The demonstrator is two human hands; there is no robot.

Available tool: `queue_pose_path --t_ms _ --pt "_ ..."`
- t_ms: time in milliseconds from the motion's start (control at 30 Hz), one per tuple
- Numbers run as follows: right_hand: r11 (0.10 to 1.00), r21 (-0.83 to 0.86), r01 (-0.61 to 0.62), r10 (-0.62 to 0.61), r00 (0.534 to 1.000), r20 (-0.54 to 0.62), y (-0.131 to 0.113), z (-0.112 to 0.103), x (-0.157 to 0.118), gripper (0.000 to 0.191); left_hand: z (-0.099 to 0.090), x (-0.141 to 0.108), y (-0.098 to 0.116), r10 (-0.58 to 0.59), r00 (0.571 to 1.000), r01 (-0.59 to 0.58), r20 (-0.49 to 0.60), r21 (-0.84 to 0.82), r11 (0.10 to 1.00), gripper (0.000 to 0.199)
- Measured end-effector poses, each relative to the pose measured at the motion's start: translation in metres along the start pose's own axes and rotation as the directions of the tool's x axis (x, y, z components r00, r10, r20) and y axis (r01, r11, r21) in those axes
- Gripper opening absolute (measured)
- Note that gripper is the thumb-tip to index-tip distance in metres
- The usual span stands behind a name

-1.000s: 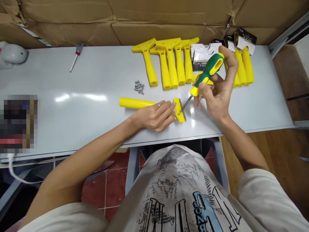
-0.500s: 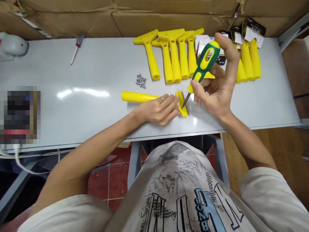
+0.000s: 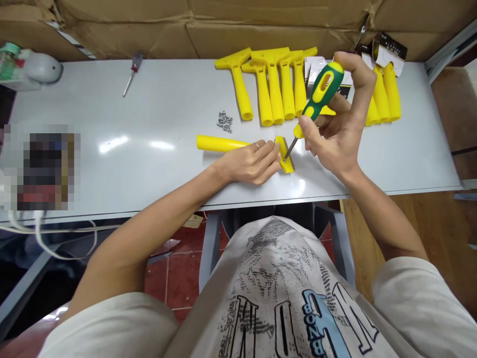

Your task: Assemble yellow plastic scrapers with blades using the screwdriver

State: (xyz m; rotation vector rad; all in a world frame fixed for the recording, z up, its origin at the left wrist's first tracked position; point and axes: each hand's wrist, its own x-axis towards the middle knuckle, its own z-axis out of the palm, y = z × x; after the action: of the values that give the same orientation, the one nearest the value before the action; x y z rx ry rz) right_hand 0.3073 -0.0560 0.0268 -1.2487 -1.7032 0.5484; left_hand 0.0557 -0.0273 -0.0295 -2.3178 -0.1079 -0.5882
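Flat on the white table (image 3: 156,179) lies a yellow T-shaped scraper (image 3: 222,143), its handle pointing left. My left hand (image 3: 251,163) is closed around it near the head and covers the neck. A thin metal edge shows along the right side of the head. In my right hand (image 3: 341,134) is a green and yellow screwdriver (image 3: 323,89), tilted, its tip against the scraper's head. The thumb presses low on the screwdriver's handle and the index finger curls over its top end. Whether a screw sits under the tip is too small to tell.
Behind the scraper is a small pile of screws (image 3: 224,121). Several yellow T-shaped scrapers (image 3: 274,89) lie at the back, with more yellow handles (image 3: 391,94) beside printed cards (image 3: 393,52) at right. Another screwdriver (image 3: 133,72) lies back left; a blurred dark item (image 3: 44,169) is at left.
The whole view has shifted slightly, so things on the table appear further right. Both hands keep their holds, and the screwdriver tip stays at the scraper's head.
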Motion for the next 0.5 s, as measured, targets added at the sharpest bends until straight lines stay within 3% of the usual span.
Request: queue_pose_path --t_ms 233,400,500 --pt "0.999 -0.017 -0.035 0.035 0.999 0.012 0.001 0.000 0.000 0.090 0.002 -0.002 0.003 -0.013 0.998 0.014 0.068 -0.008 1.000 0.033" --pt "0.979 0.197 0.055 -0.075 0.993 0.093 -0.004 -0.009 0.022 0.073 0.006 -0.003 0.002 -0.098 0.989 0.122 0.111 -0.236 0.964 0.034" --pt "0.966 0.250 0.062 -0.091 0.990 0.106 0.004 -0.008 0.046 0.081 0.010 -0.006 -0.002 -0.168 0.965 0.234 0.202 -0.371 0.899 0.035"
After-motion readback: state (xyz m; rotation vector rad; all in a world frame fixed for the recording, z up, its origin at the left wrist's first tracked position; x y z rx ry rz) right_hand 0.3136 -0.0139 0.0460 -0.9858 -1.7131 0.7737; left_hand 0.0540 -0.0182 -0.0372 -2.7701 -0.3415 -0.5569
